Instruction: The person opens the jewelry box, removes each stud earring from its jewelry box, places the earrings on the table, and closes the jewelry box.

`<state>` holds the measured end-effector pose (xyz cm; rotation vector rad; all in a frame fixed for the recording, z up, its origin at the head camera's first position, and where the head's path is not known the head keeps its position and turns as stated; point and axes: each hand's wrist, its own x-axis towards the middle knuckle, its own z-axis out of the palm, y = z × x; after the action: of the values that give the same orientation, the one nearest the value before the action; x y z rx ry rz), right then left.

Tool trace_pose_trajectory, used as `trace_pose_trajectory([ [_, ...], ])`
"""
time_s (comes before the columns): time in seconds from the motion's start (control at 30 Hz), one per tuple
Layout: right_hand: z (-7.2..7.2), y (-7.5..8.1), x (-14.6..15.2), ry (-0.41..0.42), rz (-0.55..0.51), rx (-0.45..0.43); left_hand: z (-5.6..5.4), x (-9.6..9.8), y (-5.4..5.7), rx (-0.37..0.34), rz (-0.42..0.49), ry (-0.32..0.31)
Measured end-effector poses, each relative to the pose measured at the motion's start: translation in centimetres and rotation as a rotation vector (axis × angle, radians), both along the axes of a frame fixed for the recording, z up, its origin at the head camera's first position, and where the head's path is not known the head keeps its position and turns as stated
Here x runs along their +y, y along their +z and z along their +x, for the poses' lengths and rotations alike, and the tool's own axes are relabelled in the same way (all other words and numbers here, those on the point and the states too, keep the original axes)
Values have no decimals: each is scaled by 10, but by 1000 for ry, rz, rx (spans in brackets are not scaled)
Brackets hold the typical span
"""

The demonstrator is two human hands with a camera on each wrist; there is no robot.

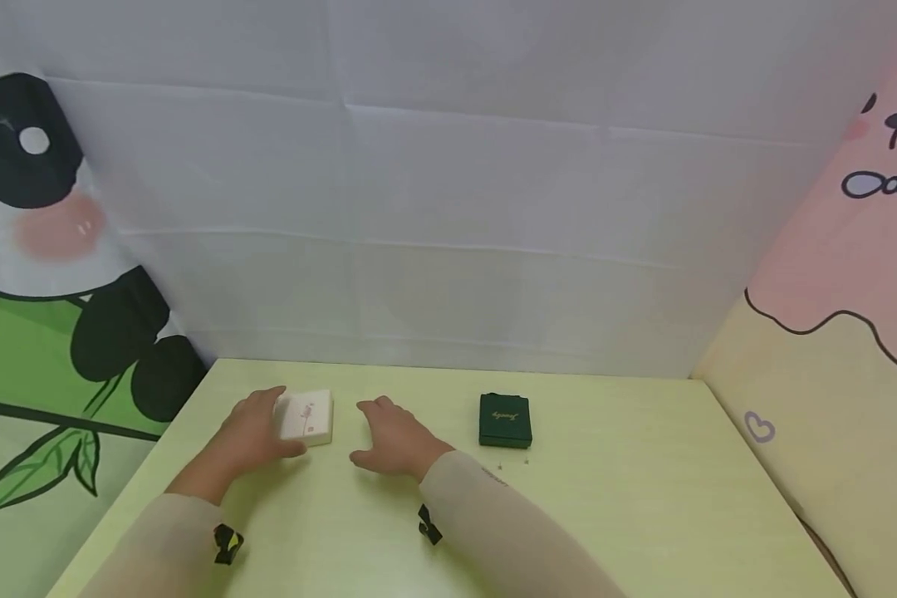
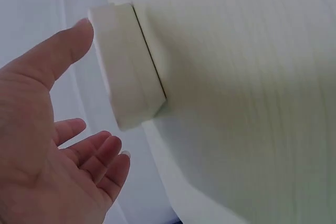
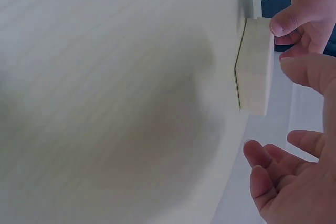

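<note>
A small white box [image 1: 314, 417] with a faint printed drawing on its lid lies flat on the table. At its left side is my left hand [image 1: 257, 432], thumb and fingers spread. In the left wrist view the thumb comes up close to the edge of the white box [image 2: 128, 66]; I cannot tell whether it touches. My right hand [image 1: 399, 436] hovers to the right of the box, apart from it, with thumb and fingers spread and nothing between them. The right wrist view shows the box [image 3: 254, 66] beyond that hand [image 3: 294, 177].
A dark green box [image 1: 505, 420] with gold lettering stands right of the hands on the pale yellow table [image 1: 628, 498]. Two tiny pieces [image 1: 500, 467] lie in front of it, too small to tell. White cloth [image 1: 478, 183] hangs behind; printed panels flank both sides.
</note>
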<state>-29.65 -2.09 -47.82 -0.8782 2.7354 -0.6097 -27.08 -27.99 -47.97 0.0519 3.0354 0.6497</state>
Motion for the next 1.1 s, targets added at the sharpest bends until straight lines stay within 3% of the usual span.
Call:
trace_pose_trajectory([
  [0.17, -8, -6, -24, 1, 21, -9, -7, -10, -8, -73, 54, -20],
  [0.47, -19, -11, -47, -30, 83, -1, -26, -17, -26, -108, 52, -64],
  [0.67, -19, -25, -61, 15, 110, 42, -27, -20, -34, -122, 84, -66],
  [0.9, -9, -21, -76, 17, 122, 53, -24, -23, -34, -95, 94, -45],
  [1.1, -13, -24, -74, 2, 107, 66, -25, -18, -33, -102, 135, -23],
])
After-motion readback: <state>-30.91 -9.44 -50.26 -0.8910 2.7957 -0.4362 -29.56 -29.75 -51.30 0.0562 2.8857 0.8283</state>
